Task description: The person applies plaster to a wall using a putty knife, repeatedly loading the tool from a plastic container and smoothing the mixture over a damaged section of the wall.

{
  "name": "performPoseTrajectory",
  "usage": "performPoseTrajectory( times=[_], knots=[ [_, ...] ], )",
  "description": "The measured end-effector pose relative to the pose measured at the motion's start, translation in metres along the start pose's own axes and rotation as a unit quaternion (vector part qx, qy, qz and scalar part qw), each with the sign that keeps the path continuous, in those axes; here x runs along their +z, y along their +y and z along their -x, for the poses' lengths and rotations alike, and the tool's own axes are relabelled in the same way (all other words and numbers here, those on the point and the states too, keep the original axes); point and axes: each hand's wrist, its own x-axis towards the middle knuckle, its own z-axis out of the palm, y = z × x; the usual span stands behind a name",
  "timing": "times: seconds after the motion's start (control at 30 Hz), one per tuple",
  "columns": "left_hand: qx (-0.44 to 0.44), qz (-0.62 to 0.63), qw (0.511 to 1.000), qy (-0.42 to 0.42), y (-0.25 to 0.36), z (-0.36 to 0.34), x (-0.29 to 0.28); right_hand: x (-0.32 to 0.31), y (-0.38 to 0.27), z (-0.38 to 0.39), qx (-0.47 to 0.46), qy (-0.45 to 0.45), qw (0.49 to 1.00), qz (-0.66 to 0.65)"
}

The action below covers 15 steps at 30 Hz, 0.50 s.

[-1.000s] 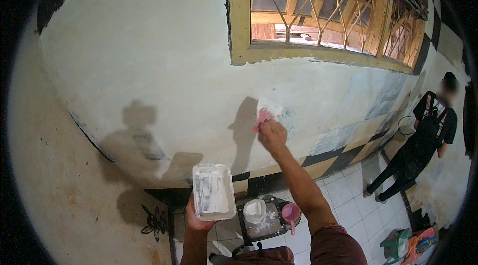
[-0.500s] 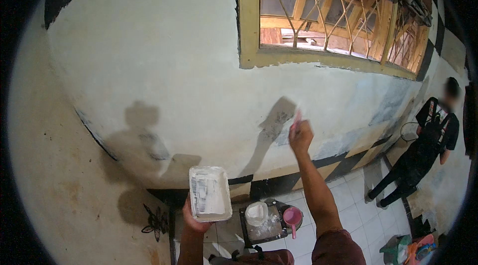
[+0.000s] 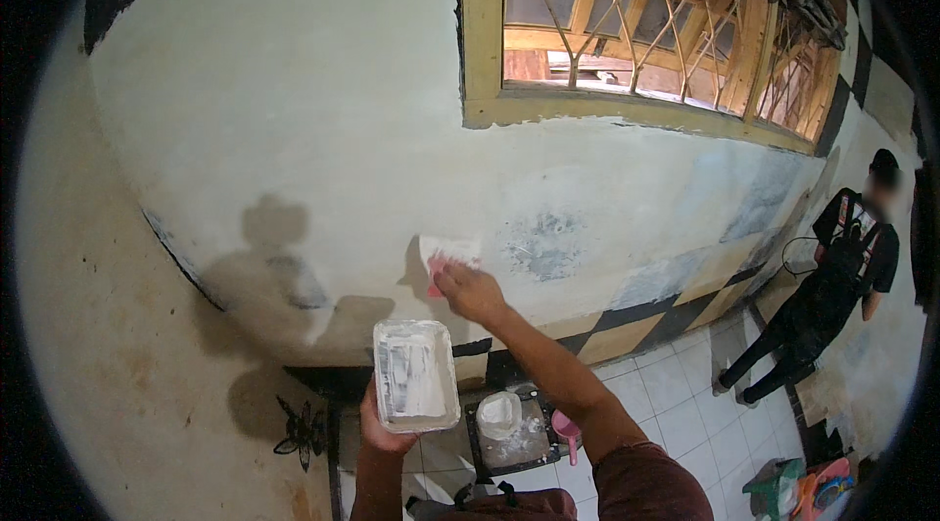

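Since half a second ago, your right grip (image 3: 473,294) has swung left along the wall (image 3: 323,129), and the scraper (image 3: 443,257) has gone with it. Your left grip (image 3: 382,435) and the white tray (image 3: 448,364) have hardly moved.

Your right fingers hide most of the scraper's handle, so you see just some pink and a pale blade. You can't tell if the blade touches the wall. It is left of a gray patch (image 3: 544,245) and below the window frame's (image 3: 480,51) lower left corner. The tray hides most of your left fingers. Your right arm covers part of the pink dipper (image 3: 565,428) at the small worktop's (image 3: 534,445) right edge. A white tub (image 3: 499,435) sits near its far left corner.

Your right arm reaches up and left, and that grip is closed on the scraper. Your left arm comes straight up, its grip holding the tray from below, with white paste inside.

Pale marks on the co-worker's (image 3: 850,266) dark clothes are too small to read.
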Motion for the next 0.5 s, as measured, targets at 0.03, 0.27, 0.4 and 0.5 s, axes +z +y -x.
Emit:
performPoseTrajectory(
  times=[0.03,0.27,0.4,0.5],
  knots=[
    [-0.055,0.095,0.994,0.024,-0.001,-0.002,-0.008,-0.001,-0.012,0.010,-0.022,0.101,0.995,-0.009],
    [-0.162,0.279,0.943,0.077,-0.003,-0.003,-0.007,-0.051,0.091,0.095,0.239,0.368,0.895,0.082],
    [-0.144,0.270,0.948,0.085,0.001,0.002,-0.019,-0.091,0.127,0.084,0.322,0.440,0.833,0.100],
    [-0.111,0.174,0.977,0.053,-0.002,0.002,-0.023,-0.068,0.131,0.069,0.289,0.424,0.858,0.036]
  ],
)
